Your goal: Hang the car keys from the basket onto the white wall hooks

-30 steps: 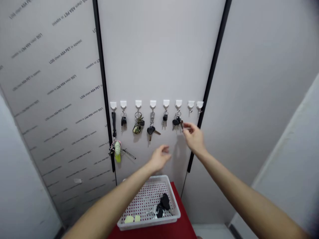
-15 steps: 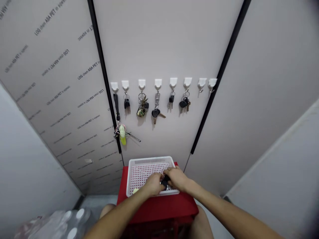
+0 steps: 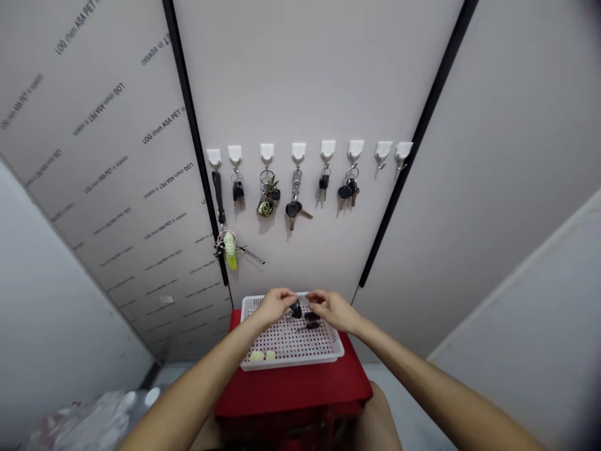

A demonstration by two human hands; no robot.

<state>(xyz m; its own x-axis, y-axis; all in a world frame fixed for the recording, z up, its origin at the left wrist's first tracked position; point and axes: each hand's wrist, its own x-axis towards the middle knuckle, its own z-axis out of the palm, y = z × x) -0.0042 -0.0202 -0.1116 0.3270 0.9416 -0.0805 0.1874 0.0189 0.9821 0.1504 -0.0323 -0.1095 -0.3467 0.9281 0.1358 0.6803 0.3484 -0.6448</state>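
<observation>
Left hand (image 3: 276,307) half-curled at black key (image 3: 296,309) — grip unclear; right hand (image 3: 334,311) half-open just beside it, hold unclear — both above far edge of white basket tray (image 3: 292,366).

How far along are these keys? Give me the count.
Done: six white hooks hold keys; two hooks at the right are bare. In hand: a black key by the left hand, right hand close. Remaining: more black keys in the white basket.

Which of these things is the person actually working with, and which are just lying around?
At the hands: left hand, right hand, black keys, white tray.

Lying about: wall hooks, hanging keys, pale yellow pieces, red table.
</observation>
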